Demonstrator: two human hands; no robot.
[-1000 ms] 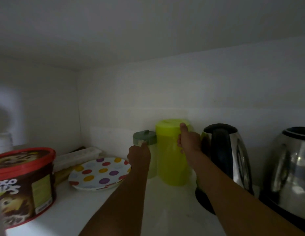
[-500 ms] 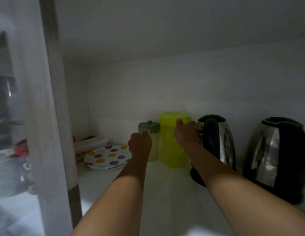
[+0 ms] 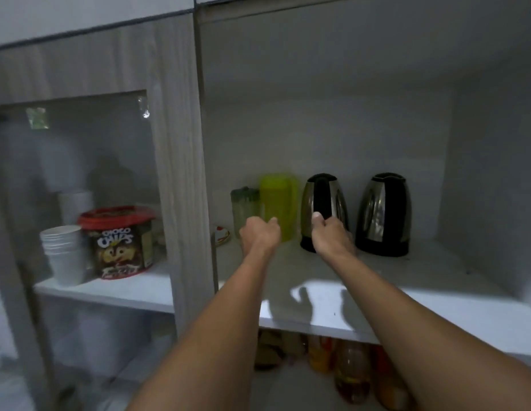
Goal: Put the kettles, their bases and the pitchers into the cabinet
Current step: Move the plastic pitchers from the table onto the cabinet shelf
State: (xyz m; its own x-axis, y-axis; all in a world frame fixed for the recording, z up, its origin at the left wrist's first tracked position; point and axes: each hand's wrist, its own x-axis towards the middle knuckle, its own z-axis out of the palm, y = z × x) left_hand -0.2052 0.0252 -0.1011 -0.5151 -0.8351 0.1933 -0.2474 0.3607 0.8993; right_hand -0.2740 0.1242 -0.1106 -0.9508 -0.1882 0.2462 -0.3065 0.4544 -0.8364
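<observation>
Inside the open cabinet, four things stand in a row at the back of the white shelf [image 3: 442,295]. From the left they are a small clear pitcher with a green lid [image 3: 244,203], a yellow-green pitcher [image 3: 278,197], and two steel-and-black kettles [image 3: 324,194] [image 3: 383,212] on black bases. My left hand [image 3: 259,236] hovers in front of the two pitchers, fingers curled into a fist, holding nothing. In front of the left kettle, my right hand [image 3: 332,234] has its fingers curled and thumb raised and also holds nothing.
A wood-framed glass door [image 3: 178,161] closes the cabinet's left half. Behind the glass are a red-lidded cereal tub [image 3: 118,244] and stacked white cups [image 3: 64,253]. A dotted plate [image 3: 223,234] peeks out beside the door frame. Bottles [image 3: 351,372] stand on the shelf below.
Both hands have let go of the pitchers and pulled back toward me. The view has backed out of the cabinet, so the door and lower shelf now show.
</observation>
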